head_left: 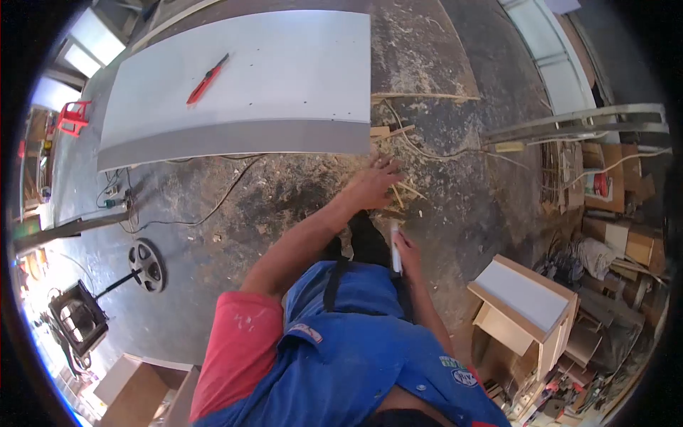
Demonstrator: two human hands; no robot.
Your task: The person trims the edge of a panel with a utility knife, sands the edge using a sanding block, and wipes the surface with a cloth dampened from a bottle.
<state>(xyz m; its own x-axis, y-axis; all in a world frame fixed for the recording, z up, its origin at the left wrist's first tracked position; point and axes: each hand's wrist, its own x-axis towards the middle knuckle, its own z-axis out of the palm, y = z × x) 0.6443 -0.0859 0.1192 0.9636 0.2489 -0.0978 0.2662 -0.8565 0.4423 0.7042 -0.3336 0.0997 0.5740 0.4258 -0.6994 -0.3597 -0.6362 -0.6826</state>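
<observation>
My left hand (373, 185) reaches forward with its fingers spread, holding nothing, near the front right corner of a large white board (299, 71). Thin wood strips (398, 196) lie around its fingertips. Close to my right leg, my right hand (408, 255) is closed around a narrow white strip (395, 249), which stands roughly lengthwise away from me; its exact kind cannot be told. On the white board rests a red utility knife (206, 82), well away from both hands. A grey band runs along the board's near edge.
Cables (206, 222) cross the dusty floor. At right stands a wooden box with a white panel (519, 295), beside heaped scraps. A wheel (146, 265) and a floor lamp-like frame (77, 318) are at left, with a red stool (73, 117) farther back.
</observation>
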